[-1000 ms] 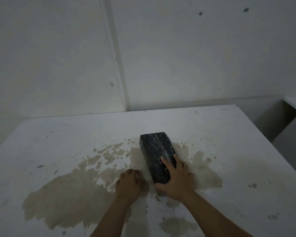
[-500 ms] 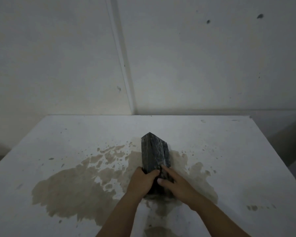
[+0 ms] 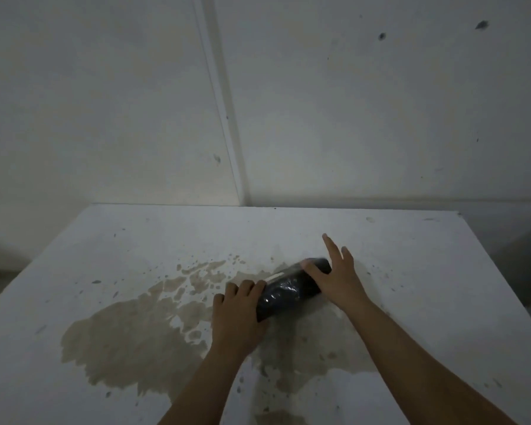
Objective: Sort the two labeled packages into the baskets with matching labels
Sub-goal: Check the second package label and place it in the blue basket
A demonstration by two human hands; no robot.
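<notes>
A black package wrapped in shiny film lies on the white table, slanted from near left to far right. A pale strip shows on its upper edge. My left hand grips its near left end with curled fingers. My right hand rests on its far right end, thumb across the top and fingers spread out past it. No label text can be read. No basket and no second package are in view.
A large brownish stain spreads over the table's middle and near part. A pale wall with a vertical seam stands right behind the table. The table's right edge drops off at the far right.
The package went from tilted up on its edge, pointing away from me, to lying slanted toward the right. My right hand moved to its far end; my left stayed at the near end.
</notes>
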